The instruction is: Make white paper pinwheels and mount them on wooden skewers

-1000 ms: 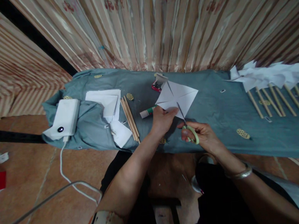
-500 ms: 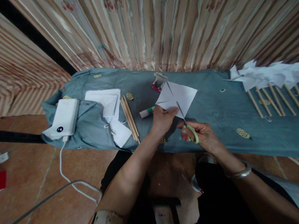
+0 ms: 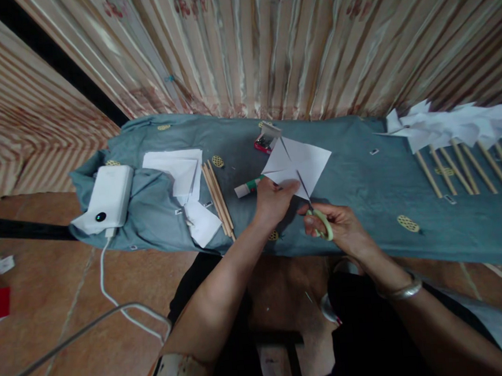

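Note:
My left hand [image 3: 274,200] pinches the lower left part of a white square of paper [image 3: 312,159], thumb on top. Slits run inward from the paper's corners. In my right hand [image 3: 341,224] is a pair of scissors [image 3: 325,226] with pale green handles, its dark blades at the paper's lower corner, pointing up toward the middle. A glue stick [image 3: 246,188] with a green band lies just left of my left hand. Behind the paper's left corner sits a small red box [image 3: 263,143] with its lid up; its contents are too small to name.
Several wooden sticks [image 3: 218,199] and white paper sheets [image 3: 192,166] lie on the left of the cloth-covered table [image 3: 354,174]. A white power bank [image 3: 111,193] with a cable stands at the left end. Paper pinwheels [image 3: 459,125] on sticks lie at right. A pleated curtain [image 3: 240,50] hangs behind.

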Tool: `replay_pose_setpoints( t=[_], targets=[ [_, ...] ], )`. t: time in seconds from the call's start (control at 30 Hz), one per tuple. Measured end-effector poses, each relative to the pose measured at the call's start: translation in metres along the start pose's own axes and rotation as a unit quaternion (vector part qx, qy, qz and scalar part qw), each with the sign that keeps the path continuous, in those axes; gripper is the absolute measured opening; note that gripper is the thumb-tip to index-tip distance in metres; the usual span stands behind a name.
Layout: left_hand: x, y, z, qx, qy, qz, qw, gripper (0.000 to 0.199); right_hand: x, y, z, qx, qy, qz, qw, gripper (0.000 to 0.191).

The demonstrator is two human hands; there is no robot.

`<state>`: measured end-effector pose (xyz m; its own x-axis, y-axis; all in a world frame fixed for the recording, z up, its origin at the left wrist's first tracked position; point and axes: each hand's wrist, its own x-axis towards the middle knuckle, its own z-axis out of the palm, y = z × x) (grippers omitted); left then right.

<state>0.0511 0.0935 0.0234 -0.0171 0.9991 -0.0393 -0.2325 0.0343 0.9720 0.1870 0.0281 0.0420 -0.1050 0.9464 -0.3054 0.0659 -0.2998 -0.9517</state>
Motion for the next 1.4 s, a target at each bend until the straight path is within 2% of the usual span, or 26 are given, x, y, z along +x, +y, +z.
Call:
replay_pose_setpoints(
  t=[0.27,0.4,0.5,0.6,0.7,0.8,0.9,0.97,1.03,1.23,1.4],
  targets=[
    [0.0,0.002,-0.001,0.005,0.002,-0.008,1.0,0.009,0.0,0.002,-0.001,0.0,0.004,-0.005,1.0,0.041],
    [0.0,0.002,-0.001,0.0,0.002,-0.001,1.0,0.011,0.001,0.002,0.0,0.004,0.011,0.002,1.0,0.045],
    [0.001,0.001,0.0,0.007,0.005,-0.009,1.0,0.013,-0.001,0.003,-0.002,-0.007,-0.006,0.013,1.0,0.047],
    [0.002,0.0,-0.001,-0.007,0.003,-0.01,1.0,0.019,-0.006,0.007,-0.011,-0.049,-0.023,0.023,0.998,0.05],
    [0.005,-0.002,-0.002,-0.02,0.011,-0.002,1.0,0.021,-0.016,0.011,-0.027,-0.166,-0.004,-0.021,0.986,0.047],
    [0.006,-0.004,-0.005,-0.015,0.014,0.0,1.0,0.021,-0.026,0.011,-0.047,-0.344,0.035,-0.059,0.936,0.042],
    [0.005,-0.007,-0.007,0.005,0.012,-0.006,1.0,0.022,-0.033,0.009,-0.067,-0.496,0.097,-0.063,0.861,0.04],
    [0.003,-0.01,-0.007,0.026,0.004,-0.012,1.0,0.021,-0.035,0.009,-0.078,-0.572,0.139,-0.061,0.806,0.041],
    [0.0,-0.012,-0.006,0.051,-0.019,-0.018,0.998,0.02,-0.036,0.008,-0.087,-0.617,0.151,-0.051,0.771,0.041],
    [-0.012,-0.017,-0.003,0.124,-0.114,-0.053,0.984,0.024,-0.04,0.002,-0.088,-0.688,0.169,-0.02,0.706,0.043],
    [-0.016,-0.021,-0.005,0.211,-0.142,-0.024,0.967,0.025,-0.039,0.004,-0.086,-0.704,0.191,-0.029,0.684,0.043]
  ],
)
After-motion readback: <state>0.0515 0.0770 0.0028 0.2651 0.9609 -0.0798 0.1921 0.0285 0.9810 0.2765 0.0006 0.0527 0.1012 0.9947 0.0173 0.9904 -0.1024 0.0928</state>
